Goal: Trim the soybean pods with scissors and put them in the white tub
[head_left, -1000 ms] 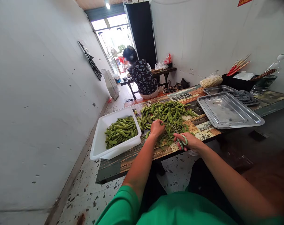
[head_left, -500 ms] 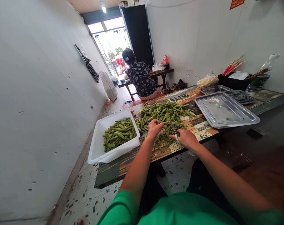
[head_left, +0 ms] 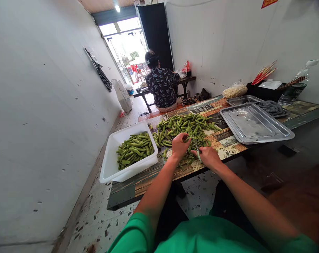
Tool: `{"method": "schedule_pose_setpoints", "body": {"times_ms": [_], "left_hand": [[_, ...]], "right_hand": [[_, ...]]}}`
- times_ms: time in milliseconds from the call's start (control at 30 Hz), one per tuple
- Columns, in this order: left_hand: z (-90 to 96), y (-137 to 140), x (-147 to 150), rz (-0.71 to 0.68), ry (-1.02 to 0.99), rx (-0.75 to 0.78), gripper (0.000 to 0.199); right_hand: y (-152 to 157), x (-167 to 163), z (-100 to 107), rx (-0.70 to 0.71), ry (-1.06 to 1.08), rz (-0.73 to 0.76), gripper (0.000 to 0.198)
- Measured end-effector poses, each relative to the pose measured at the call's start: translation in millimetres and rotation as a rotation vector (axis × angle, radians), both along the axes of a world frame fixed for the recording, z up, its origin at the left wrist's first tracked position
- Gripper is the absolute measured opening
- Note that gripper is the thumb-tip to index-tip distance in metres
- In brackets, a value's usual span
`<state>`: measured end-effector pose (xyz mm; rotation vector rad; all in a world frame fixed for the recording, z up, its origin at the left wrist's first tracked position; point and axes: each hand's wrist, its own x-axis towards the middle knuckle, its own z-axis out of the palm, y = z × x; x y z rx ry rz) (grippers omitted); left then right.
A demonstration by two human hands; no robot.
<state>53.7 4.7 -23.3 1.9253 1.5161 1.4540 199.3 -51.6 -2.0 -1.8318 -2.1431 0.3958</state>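
Note:
My right hand (head_left: 207,156) is closed on the light-coloured handles of a pair of scissors (head_left: 198,151), with the blades pointing up and left. Close to the blade tips, my left hand (head_left: 179,144) pinches a green edamame pod (head_left: 187,140), mostly covered by the fingers. Beyond both hands lies a loose heap of edamame pods (head_left: 185,123) on the patterned wooden table. Small green trimmings lie under and around the scissors. To the left, a white plastic tub (head_left: 109,158) holds many more pods.
Two metal trays stand on the right, the nearer tray (head_left: 256,123) bare and a grey cloth (head_left: 272,108) on the farther one. Behind them are a black box of skewers (head_left: 264,92), a plastic bottle (head_left: 293,91) and a bagged pale bundle (head_left: 234,90). Another person (head_left: 163,86) sits farther off.
My left hand has moved right, closer to the scissors. The scissors have shifted only slightly. The seated person has straightened and turned a little to the right.

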Motion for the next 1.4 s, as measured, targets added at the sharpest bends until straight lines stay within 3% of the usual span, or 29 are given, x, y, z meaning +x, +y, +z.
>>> {"method": "schedule_pose_setpoints", "body": {"times_ms": [100,267,400,600,733,833,967,1100,1233,1400], "left_hand": [[-5.1,4,-3,-0.061,0.12,0.162,0.01],[-8.1,4,-7,-0.196,0.216,0.335,0.012],[-7.4,-1,-6,-0.283,0.265,0.387,0.014],[-7.2,0,-5,-0.186,0.208,0.352,0.018],[-1.2,1,-7,-0.084,0.086,0.166,0.019],[3.0,2,-8,-0.07,-0.019,-0.053,0.019],[4.3,1,-8,-0.126,-0.125,-0.302,0.032],[4.2,-1,-12,-0.26,-0.139,-0.349,0.038],[6.6,-2,-17,-0.34,-0.067,-0.387,0.042],[18.5,-8,-21,-0.505,-0.005,-0.436,0.041]], "right_hand": [[-1,2,0,-0.114,0.223,-0.009,0.052],[2,3,-6,-0.415,0.776,-0.074,0.048],[4,2,-8,-0.476,0.982,-0.095,0.048],[4,-1,-11,-0.423,0.941,-0.135,0.049],[6,3,-12,-0.397,0.881,-0.068,0.048],[6,12,-8,-0.239,0.653,0.022,0.047],[3,18,2,-0.009,0.22,0.067,0.045],[0,20,7,0.074,-0.021,0.03,0.048],[1,26,8,0.097,-0.108,0.091,0.049],[5,37,3,0.121,-0.032,0.195,0.044]]}}
